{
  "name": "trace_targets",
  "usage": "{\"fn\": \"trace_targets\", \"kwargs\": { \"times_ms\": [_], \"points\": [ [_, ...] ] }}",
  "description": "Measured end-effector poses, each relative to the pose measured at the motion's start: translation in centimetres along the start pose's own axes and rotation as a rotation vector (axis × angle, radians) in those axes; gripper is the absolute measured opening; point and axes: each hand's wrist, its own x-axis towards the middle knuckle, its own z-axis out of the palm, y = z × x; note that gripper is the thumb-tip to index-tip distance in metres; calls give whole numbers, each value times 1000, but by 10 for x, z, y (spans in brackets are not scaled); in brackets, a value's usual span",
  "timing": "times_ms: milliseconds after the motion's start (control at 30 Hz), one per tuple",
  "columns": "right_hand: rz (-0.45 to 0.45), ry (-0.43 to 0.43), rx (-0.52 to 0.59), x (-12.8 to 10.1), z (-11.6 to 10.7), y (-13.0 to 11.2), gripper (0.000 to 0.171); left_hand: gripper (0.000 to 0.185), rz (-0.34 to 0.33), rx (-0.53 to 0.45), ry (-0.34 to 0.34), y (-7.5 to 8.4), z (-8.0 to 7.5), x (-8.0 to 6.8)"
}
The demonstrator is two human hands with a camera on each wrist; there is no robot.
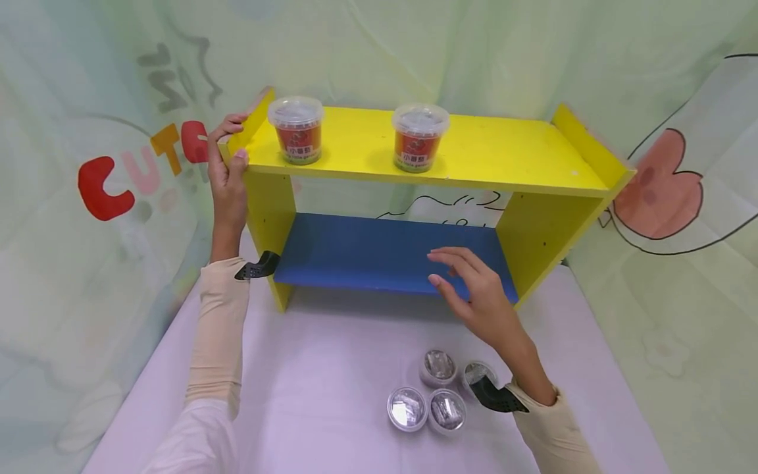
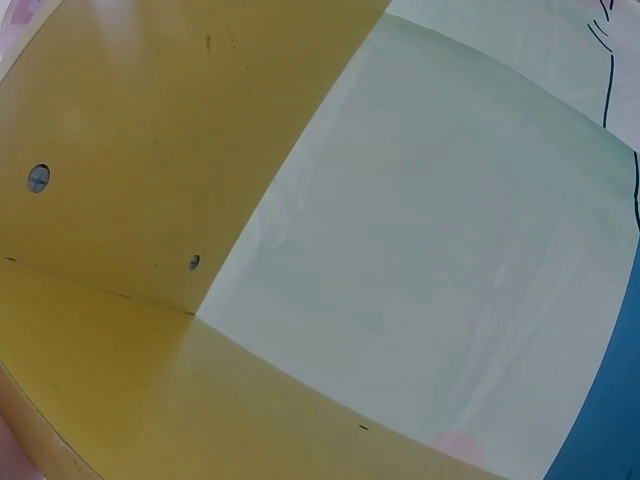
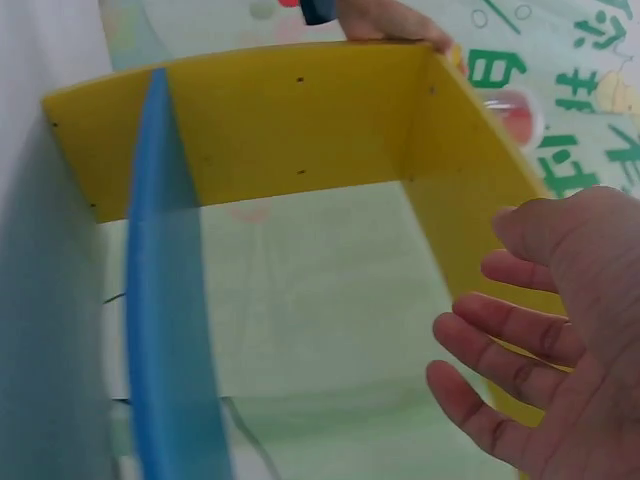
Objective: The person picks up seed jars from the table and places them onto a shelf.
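My left hand [image 1: 227, 174] grips the upper left corner of a yellow shelf unit [image 1: 503, 148], thumb at the front edge and fingers over the raised side. My right hand [image 1: 485, 296] hovers in front of the unit's blue lower board [image 1: 367, 247], fingers spread and loosely bent, holding nothing. On the yellow top board stand two lidded clear plastic cups with red labels: one cup [image 1: 299, 135] near my left hand, the other cup [image 1: 417, 141] near the middle. In the right wrist view, the right hand [image 3: 560, 340] has an empty palm.
Several more lidded cups stand grouped on the white tabletop [image 1: 320, 388] below my right hand, among them one cup [image 1: 407, 409] at the front left. A printed cloth curtain [image 1: 367, 52] hangs behind and around the unit.
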Motion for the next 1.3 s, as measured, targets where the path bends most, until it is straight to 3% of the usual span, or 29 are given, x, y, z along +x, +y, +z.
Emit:
{"fn": "trace_targets", "kwargs": {
  "times_ms": [233,400,633,1000,1300],
  "points": [
    [193,-208,-21,-48,21,14,38,29,7,9,-5,-5,-2,-1],
    [321,-379,-68,-77,34,25,47,29,9,20,-1,-7,-5,-1],
    [506,-579,9,-98,43,29,58,30,11,23,-6,-6,-5,0],
    [612,-625,34,-114,55,31,62,31,-13,-1,3,-3,-3,0],
    [662,-652,10,-119,60,27,65,30,-16,-3,6,8,3,0]
  ]
}}
